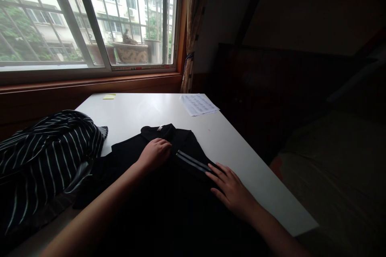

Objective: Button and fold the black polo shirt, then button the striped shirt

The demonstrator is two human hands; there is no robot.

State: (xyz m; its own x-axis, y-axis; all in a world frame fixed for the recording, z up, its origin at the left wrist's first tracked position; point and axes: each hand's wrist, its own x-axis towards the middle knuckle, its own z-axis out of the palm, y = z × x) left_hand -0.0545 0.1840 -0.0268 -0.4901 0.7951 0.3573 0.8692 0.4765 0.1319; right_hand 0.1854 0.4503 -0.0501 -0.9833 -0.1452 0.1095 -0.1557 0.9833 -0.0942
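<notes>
A black collared shirt (169,192) lies spread on the white table (144,108), its collar pointing toward the window. A sleeve with two grey stripes (193,162) is folded over its right side. My left hand (155,153) rests near the collar, fingers curled down onto the cloth. My right hand (230,188) lies flat on the shirt's right edge beside the striped sleeve, fingers stretched out and apart.
A black garment with white stripes (45,156) is heaped at the table's left. A printed sheet (199,104) and a yellow sticky note (109,96) lie near the far edge. The window with a plant pot (131,50) is behind. A dark bed (331,160) stands at the right.
</notes>
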